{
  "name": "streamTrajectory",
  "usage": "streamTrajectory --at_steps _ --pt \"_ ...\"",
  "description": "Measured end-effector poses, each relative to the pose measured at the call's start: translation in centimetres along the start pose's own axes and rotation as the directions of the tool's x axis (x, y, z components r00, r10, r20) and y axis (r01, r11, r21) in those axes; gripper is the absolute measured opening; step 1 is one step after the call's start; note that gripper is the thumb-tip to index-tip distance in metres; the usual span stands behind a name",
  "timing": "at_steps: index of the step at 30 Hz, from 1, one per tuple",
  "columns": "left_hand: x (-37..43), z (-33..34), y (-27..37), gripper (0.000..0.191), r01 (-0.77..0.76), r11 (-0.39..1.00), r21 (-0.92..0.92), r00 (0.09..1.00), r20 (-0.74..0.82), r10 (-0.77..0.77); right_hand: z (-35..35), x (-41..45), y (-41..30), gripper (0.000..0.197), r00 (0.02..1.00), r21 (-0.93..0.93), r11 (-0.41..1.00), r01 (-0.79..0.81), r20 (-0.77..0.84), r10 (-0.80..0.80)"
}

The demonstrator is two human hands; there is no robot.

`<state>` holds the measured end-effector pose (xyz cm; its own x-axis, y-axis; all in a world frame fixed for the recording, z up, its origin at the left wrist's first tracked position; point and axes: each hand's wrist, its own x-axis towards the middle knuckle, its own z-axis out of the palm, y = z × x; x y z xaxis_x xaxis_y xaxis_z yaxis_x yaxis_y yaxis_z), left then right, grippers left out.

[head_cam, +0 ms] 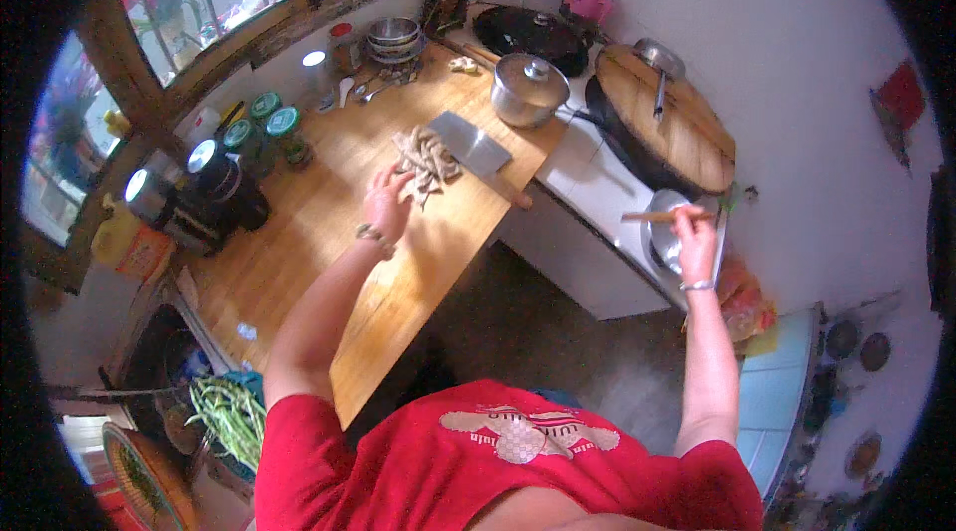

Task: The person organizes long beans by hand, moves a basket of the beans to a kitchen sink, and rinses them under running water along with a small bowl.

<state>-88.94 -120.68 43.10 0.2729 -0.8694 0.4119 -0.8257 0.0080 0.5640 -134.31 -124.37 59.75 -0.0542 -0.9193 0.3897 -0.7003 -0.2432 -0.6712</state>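
On the wooden worktop (pixel 321 247) lies a heap of pale brown sliced strips (pixel 429 161), possibly meat. My left hand (pixel 387 198) is at the near edge of this heap, fingers extended and a beaded bracelet on its wrist. Just beyond the strips rests a cleaver (pixel 478 146), its wooden handle (pixel 515 195) jutting over the worktop's edge. Away to the right, my right hand (pixel 694 236) grips a thin wooden stick-like utensil (pixel 646 217), perhaps chopsticks. The utensil is above a metal bowl (pixel 665 247) on the white counter; the bowl's contents cannot be made out.
A lidded metal pot (pixel 529 92) stands at the worktop's far corner. Behind it are a black lid (pixel 534 38) and a wok with a round wooden cover (pixel 665 112), a ladle (pixel 659 86) on top. Green-lidded jars (pixel 282 121) line the window side. Green beans (pixel 228 411) lie lower left.
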Motion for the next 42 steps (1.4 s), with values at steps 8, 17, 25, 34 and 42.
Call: streamTrajectory --at_steps 8,17,25,34,42 --pt "9.7 8.8 -3.0 0.032 0.196 0.966 -0.171 0.977 0.117 -0.178 10.8 25.9 -10.6 0.02 0.969 0.466 0.851 0.241 -0.068 -0.237" --pt "-1.4 -0.9 -5.9 0.023 0.469 0.882 0.044 0.851 0.247 -0.464 39.3 46.4 -17.2 0.037 0.865 0.37 0.785 0.497 -0.134 -0.484" --pt "-0.5 -0.8 -3.4 0.022 0.623 0.778 0.083 0.767 0.129 -0.628 52.4 53.3 -19.1 0.025 0.839 0.355 0.773 0.526 -0.067 -0.54" --pt "0.0 -1.5 -2.9 0.007 0.721 0.68 0.132 0.667 0.133 -0.733 63.5 55.5 -19.2 0.024 0.839 0.129 0.95 0.284 0.447 -0.311" --pt "-0.2 0.3 -5.4 0.015 0.664 0.748 0.006 0.739 0.146 -0.658 67.0 60.4 -18.1 0.039 0.715 0.24 0.958 -0.156 0.697 -0.059"
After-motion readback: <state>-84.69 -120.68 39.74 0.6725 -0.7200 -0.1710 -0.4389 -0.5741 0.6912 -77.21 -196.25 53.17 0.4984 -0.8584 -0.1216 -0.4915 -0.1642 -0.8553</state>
